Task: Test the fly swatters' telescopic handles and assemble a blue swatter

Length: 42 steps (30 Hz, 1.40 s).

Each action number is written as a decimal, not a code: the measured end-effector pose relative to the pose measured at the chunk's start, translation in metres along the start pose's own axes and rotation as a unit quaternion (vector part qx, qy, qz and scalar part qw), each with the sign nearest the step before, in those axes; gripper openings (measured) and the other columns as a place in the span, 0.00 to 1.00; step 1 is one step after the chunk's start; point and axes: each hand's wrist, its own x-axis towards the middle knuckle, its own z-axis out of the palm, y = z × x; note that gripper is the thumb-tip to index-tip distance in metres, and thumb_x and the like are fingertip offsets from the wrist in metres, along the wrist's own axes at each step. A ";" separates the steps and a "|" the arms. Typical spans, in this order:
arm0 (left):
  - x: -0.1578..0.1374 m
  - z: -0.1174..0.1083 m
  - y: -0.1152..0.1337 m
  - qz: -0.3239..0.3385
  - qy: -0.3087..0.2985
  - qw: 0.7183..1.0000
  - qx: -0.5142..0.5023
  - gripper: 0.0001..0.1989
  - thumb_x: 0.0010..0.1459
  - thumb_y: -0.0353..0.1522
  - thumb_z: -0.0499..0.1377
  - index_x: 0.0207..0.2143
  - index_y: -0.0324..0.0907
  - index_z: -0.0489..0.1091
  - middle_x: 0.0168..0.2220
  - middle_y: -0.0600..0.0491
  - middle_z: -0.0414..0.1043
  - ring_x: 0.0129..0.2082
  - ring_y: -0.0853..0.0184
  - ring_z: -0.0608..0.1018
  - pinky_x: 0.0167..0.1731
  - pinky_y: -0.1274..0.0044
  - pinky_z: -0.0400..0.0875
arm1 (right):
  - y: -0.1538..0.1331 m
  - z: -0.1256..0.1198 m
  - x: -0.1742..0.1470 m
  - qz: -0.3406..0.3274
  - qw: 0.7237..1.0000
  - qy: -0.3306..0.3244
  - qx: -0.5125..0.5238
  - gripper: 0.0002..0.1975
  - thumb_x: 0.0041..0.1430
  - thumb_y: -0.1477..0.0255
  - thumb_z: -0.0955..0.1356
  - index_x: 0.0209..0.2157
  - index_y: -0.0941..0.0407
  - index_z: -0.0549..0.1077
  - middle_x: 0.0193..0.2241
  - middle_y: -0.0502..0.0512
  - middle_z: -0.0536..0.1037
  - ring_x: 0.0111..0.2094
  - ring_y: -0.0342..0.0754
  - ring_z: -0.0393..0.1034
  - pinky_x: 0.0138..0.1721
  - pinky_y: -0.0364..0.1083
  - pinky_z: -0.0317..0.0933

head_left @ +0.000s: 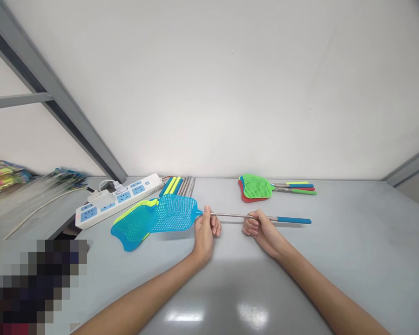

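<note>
The left hand (205, 235) grasps the blue fly swatter (176, 214) at the neck, thumb laid along the metal rod; the right hand (260, 228) has its fingers curled round the same rod, just short of the blue grip (294, 220); the swatter lies across, above the worktop (352, 232), its head to the left; that head overlaps a loose blue swatter head (129, 230), though whether they touch I cannot tell; a yellow head (134, 207) shows under the loose one; behind are blue and yellow handles (176, 185) beside bare metal rods (185, 187); left of these sits a white power strip (120, 201); to the right, near the wall, swatters are stacked, a green swatter (256, 187) uppermost.
</note>
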 end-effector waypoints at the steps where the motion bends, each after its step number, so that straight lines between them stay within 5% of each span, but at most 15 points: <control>1: -0.001 0.000 0.000 0.001 -0.001 1.000 0.002 0.22 0.51 0.44 0.50 0.13 0.40 0.51 0.09 0.61 0.49 0.09 0.77 0.57 0.12 0.82 0.50 | 0.001 0.000 0.000 0.006 1.000 -0.007 0.007 0.16 0.53 0.71 0.57 0.13 0.56 0.53 0.13 0.44 0.48 0.17 0.40 0.39 0.23 0.43 0.45; 9: -0.011 0.003 0.004 -0.014 -0.115 0.977 0.182 0.24 0.50 0.43 0.52 0.09 0.39 0.53 0.06 0.60 0.51 0.09 0.78 0.58 0.12 0.82 0.53 | 0.020 0.020 -0.009 0.068 0.995 -0.071 0.027 0.15 0.55 0.69 0.59 0.16 0.58 0.57 0.15 0.44 0.52 0.17 0.38 0.44 0.22 0.42 0.43; 15: -0.011 0.001 0.006 -0.119 -0.262 0.934 0.210 0.25 0.51 0.46 0.48 0.11 0.36 0.62 0.07 0.57 0.56 0.11 0.73 0.65 0.17 0.78 0.64 | 0.023 0.024 -0.013 0.051 0.991 -0.115 -0.034 0.18 0.56 0.69 0.58 0.15 0.59 0.60 0.15 0.49 0.60 0.19 0.40 0.55 0.23 0.43 0.44; 29: -0.006 0.001 0.003 -0.148 -0.280 0.940 0.127 0.21 0.55 0.39 0.45 0.18 0.36 0.65 0.09 0.57 0.59 0.15 0.72 0.66 0.27 0.76 0.65 | 0.026 0.020 -0.001 0.006 0.998 -0.048 -0.051 0.17 0.51 0.72 0.60 0.11 0.58 0.59 0.10 0.45 0.54 0.16 0.39 0.51 0.22 0.42 0.42; 42: -0.006 0.001 0.003 -0.118 -0.263 0.945 0.157 0.22 0.55 0.38 0.45 0.15 0.36 0.64 0.09 0.57 0.56 0.13 0.74 0.61 0.20 0.79 0.58 | 0.019 0.019 -0.003 0.012 0.996 -0.009 -0.086 0.16 0.50 0.73 0.60 0.11 0.57 0.56 0.11 0.44 0.50 0.16 0.38 0.45 0.22 0.43 0.43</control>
